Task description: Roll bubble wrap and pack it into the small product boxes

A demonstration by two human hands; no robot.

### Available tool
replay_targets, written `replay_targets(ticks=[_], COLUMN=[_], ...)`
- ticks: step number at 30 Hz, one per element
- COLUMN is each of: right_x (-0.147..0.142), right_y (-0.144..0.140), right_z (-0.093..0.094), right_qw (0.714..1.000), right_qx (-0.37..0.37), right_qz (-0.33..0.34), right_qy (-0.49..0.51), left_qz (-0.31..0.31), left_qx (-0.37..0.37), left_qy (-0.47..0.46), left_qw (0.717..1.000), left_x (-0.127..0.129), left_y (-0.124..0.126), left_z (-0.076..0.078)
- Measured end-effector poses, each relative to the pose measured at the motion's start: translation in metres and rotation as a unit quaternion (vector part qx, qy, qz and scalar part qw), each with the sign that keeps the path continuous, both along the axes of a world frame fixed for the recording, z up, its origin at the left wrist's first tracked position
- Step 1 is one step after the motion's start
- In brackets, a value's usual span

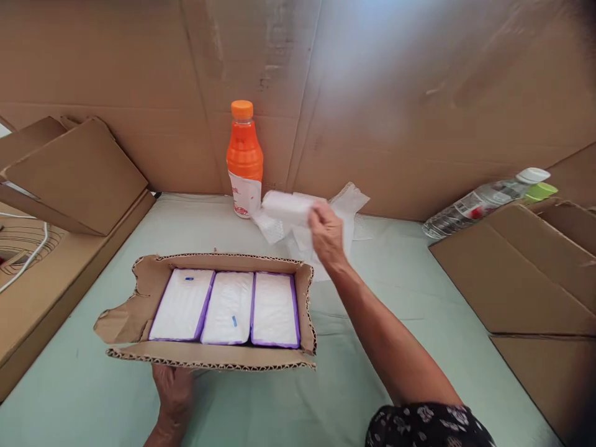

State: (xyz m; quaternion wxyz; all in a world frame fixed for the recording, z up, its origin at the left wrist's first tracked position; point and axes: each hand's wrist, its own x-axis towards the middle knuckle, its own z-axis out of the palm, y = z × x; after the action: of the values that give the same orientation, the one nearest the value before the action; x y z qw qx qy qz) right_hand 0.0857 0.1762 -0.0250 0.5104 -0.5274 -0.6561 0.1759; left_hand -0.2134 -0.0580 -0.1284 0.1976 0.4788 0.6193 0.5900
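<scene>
Right hand (327, 234) holding white pack (286, 207), left hand (173, 390) on carton (139, 282)

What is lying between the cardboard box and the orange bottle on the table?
In the head view, only bare pale green table cover lies between the cardboard box and the orange bottle; the crumpled white wrapping sits further right.

A tall wall of flattened brown cardboard (372, 93) closes off the back, creased and scuffed, with soft daylight washing its upper middle. The counter (410, 285) wears a pale green cloth, slightly wrinkled. More cardboard sheets (79, 174) lean at the left, and cardboard panels (526, 273) at the right.
</scene>
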Motion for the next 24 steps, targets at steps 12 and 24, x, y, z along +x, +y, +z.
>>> replay_targets(ticks=[12,24], right_x=[0.117,-0.012], right_y=[-0.243,-0.215], right_z=[-0.029,-0.038], right_qw=[0.928,0.969], right_qx=[-0.335,-0.211], right_qz=[-0.157,0.121], right_qy=[0.042,-0.04], left_qz=[0.013,-0.012], left_qx=[0.027,-0.01], left_qy=[-0.093,-0.134], left_qw=[0.995,0.991], left_x=[0.023,0.035], left_y=[0.009,0.014], left_z=[0.026,0.042])
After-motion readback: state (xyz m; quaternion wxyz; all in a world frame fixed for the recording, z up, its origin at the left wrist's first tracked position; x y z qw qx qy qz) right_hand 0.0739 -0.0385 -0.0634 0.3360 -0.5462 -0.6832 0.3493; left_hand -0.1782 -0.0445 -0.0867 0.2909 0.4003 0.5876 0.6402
